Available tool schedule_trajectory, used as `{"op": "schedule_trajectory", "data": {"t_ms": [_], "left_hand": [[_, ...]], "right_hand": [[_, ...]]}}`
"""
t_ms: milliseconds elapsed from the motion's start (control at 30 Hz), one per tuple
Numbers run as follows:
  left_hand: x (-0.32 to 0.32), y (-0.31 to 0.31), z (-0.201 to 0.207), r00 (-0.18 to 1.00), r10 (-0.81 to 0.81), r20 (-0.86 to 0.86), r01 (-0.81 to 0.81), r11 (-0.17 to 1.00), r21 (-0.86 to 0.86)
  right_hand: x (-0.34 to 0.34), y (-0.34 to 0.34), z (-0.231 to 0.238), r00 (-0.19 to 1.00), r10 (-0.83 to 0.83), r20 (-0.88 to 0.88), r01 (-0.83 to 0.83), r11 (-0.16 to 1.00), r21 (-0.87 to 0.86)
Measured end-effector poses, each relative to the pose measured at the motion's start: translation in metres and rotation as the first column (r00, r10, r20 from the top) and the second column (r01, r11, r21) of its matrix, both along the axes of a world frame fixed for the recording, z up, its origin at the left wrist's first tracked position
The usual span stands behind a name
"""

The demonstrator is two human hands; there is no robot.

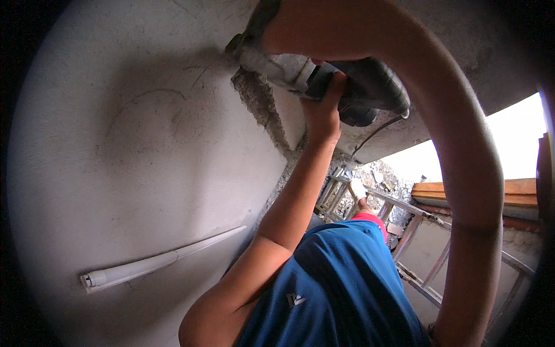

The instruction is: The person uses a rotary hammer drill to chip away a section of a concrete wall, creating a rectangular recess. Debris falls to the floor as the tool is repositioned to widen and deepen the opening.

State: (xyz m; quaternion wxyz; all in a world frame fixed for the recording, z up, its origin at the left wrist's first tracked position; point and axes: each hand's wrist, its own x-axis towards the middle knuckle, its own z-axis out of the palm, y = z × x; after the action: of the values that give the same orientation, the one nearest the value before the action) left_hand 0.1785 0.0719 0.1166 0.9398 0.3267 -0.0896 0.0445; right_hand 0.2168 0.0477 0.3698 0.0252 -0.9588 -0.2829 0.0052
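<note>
A corded power tool (292, 72) with a grey metal head and a dark body is held up high against the wall, close under the ceiling. Its working end is in shadow, so I cannot tell its exact kind. My left hand (324, 110) is closed around the body from below, thumb upward. Over the top, my right arm bends across, and my right hand (289, 32) grips the tool near its head; most of those fingers are hidden. Below the head runs a rough, broken groove (263, 110) in the plaster. A cord (376, 134) hangs from the tool's rear.
A white tube light (162, 261) is fixed to the wall (144, 191) on the left. Below me, a metal ladder (413, 231) stands beside rubble (384, 176), with my foot (357, 189) at its rungs. Orange-brown boards (462, 192) lie along a bright opening at right.
</note>
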Motion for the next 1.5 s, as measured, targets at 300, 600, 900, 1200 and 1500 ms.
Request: {"op": "schedule_trajectory", "data": {"t_ms": [300, 600, 900, 1200, 1500], "left_hand": [[-0.006, 0.005, 0.01, 0.996, 0.001, -0.089, 0.001, 1.0, 0.023], [-0.009, -0.001, 0.031, 0.974, -0.118, -0.194, 0.143, 0.983, 0.118], [-0.035, -0.001, -0.025, 0.989, -0.012, -0.15, 0.058, 0.952, 0.302], [-0.088, 0.042, -0.065, 0.978, -0.061, -0.198, 0.2, 0.523, 0.829], [-0.131, 0.047, -0.031, 0.956, 0.147, -0.252, 0.238, 0.107, 0.965]], "right_hand": [[0.018, -0.001, -0.004, 0.962, 0.242, 0.127, -0.222, 0.964, -0.148], [0.01, -0.031, 0.002, 0.996, 0.09, 0.003, -0.088, 0.984, -0.157], [-0.058, -0.088, -0.07, 0.951, -0.191, -0.244, 0.29, 0.824, 0.486], [-0.148, -0.13, -0.195, 0.783, 0.038, -0.621, 0.622, -0.066, 0.78], [-0.154, -0.148, -0.222, 0.715, 0.243, -0.656, 0.688, -0.082, 0.721]]}}
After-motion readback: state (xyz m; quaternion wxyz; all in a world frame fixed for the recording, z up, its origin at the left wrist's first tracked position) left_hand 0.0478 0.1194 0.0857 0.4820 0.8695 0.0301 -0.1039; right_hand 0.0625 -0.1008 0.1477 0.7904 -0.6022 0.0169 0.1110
